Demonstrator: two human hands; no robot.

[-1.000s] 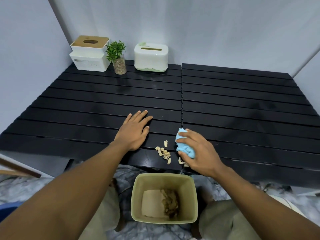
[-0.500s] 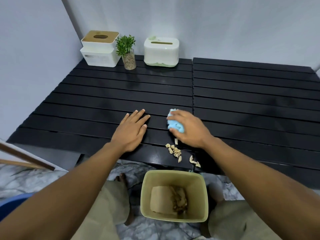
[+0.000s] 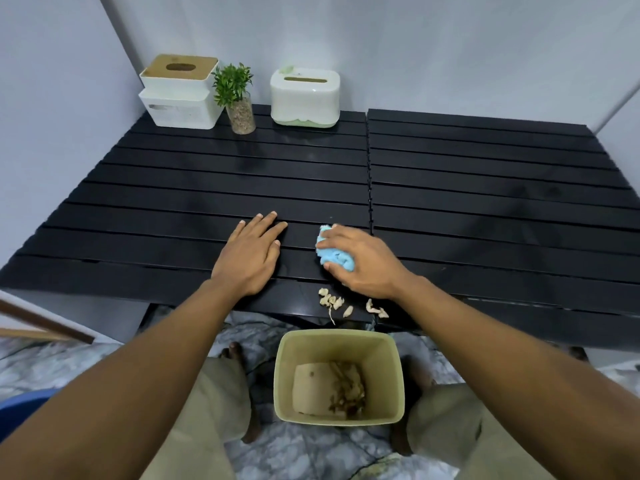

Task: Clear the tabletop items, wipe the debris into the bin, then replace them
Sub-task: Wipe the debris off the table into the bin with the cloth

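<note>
We judge ourselves to be partway through the wiping step: the slatted black tabletop [image 3: 485, 188] is bare across its middle, the two tissue boxes [image 3: 178, 93] [image 3: 304, 97] and the little potted plant [image 3: 237, 98] stand together at the far left corner, and some scraps already lie in the bin [image 3: 287, 375] on the floor just below the near edge. A small cluster of pale debris [image 3: 332, 301] sits on the last slat, right above the bin, so we have yet to push it over and then put the items back. Our right hand [image 3: 363, 263] is curled tight around a bunched blue cloth [image 3: 334, 256], pressing it onto the table just beyond the debris. Our left hand [image 3: 251, 254] lies flat and spread on the slats, holding nothing, a little apart from the cloth.
</note>
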